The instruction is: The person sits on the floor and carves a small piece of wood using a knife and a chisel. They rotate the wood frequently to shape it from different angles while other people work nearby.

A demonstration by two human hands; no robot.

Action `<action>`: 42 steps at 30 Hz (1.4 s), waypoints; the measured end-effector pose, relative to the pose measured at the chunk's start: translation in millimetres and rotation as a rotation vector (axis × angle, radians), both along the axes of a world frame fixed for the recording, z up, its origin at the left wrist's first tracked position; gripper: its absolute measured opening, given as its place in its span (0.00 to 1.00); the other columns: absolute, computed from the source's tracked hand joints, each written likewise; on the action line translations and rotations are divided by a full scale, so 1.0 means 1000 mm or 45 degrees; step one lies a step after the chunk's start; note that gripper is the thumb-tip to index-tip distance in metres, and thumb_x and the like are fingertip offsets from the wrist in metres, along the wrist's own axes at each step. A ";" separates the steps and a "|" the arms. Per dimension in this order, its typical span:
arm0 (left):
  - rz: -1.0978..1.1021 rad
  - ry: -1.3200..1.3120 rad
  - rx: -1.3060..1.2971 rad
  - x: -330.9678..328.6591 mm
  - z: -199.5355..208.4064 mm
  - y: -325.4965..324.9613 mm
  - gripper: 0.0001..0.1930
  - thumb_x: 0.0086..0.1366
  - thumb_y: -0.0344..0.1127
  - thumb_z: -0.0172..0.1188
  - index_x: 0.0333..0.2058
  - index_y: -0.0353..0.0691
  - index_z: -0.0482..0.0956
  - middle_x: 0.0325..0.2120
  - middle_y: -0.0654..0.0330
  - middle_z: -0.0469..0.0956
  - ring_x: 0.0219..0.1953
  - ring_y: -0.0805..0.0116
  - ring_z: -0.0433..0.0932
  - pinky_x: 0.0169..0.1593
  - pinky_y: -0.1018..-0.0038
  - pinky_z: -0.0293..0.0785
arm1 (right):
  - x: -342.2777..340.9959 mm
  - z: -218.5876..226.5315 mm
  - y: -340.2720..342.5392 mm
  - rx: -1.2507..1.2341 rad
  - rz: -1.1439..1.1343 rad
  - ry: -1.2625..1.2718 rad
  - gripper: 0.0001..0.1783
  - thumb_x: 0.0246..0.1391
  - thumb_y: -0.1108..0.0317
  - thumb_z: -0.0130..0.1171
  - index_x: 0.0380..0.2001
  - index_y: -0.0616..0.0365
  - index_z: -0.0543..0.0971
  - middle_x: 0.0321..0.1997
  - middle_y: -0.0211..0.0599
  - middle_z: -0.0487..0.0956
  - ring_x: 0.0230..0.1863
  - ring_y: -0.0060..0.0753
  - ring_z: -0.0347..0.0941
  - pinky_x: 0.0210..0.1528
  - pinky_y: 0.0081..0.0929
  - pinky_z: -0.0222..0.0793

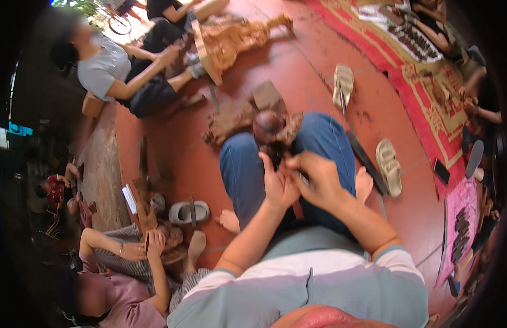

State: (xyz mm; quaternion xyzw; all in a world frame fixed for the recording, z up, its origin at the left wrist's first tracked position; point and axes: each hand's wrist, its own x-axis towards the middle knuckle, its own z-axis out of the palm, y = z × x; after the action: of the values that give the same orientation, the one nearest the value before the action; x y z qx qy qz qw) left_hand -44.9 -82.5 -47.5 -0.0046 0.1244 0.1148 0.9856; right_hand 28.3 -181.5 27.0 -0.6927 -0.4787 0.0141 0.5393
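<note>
A brown wood carving (269, 127) with a rounded, glossy top is propped between my knees, and its near end is dark and blurred. My left hand (281, 186) is at that near end, its fingers closed around the dark part. Close against it on the right, my right hand (322, 177) is bent into a grip. A slim dark tool (304, 177) shows between the right fingers, mostly hidden by them, so its kind is unclear. The two hands nearly touch.
Rough wood blocks (231, 121) lie beyond my knees. Beige sandals (389, 167) and a long dark bar (368, 164) are to the right. A large carved wood figure (237, 41) lies far ahead. Co-workers sit left (108, 65) and near left (122, 295). Red mats (412, 109) are right.
</note>
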 end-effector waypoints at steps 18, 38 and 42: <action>0.055 -0.023 -0.051 0.002 -0.001 0.002 0.34 0.61 0.67 0.43 0.45 0.41 0.76 0.41 0.60 0.79 0.41 0.70 0.78 0.43 0.78 0.77 | 0.001 0.011 0.012 -0.024 -0.131 0.111 0.06 0.46 0.75 0.63 0.30 0.63 0.80 0.29 0.42 0.80 0.29 0.33 0.79 0.32 0.23 0.72; 0.059 0.111 0.038 0.004 0.012 0.002 0.36 0.63 0.66 0.39 0.48 0.36 0.72 0.45 0.54 0.76 0.41 0.67 0.79 0.42 0.77 0.78 | 0.000 0.008 0.018 -0.075 -0.161 -0.061 0.08 0.44 0.72 0.63 0.30 0.59 0.79 0.30 0.41 0.79 0.31 0.43 0.77 0.33 0.29 0.72; -0.077 -0.224 0.061 -0.001 -0.022 0.017 0.36 0.63 0.67 0.40 0.46 0.36 0.73 0.40 0.55 0.78 0.43 0.65 0.78 0.50 0.72 0.75 | -0.006 0.022 0.009 -0.057 0.039 0.142 0.07 0.44 0.73 0.62 0.30 0.62 0.79 0.30 0.42 0.79 0.31 0.44 0.77 0.33 0.29 0.73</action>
State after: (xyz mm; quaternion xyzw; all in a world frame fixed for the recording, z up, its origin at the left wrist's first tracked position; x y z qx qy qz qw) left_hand -45.9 -65.7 -69.3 0.0128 0.0346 0.0873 0.9955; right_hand 22.1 -172.1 49.1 -0.6953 -0.4579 0.0715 0.5493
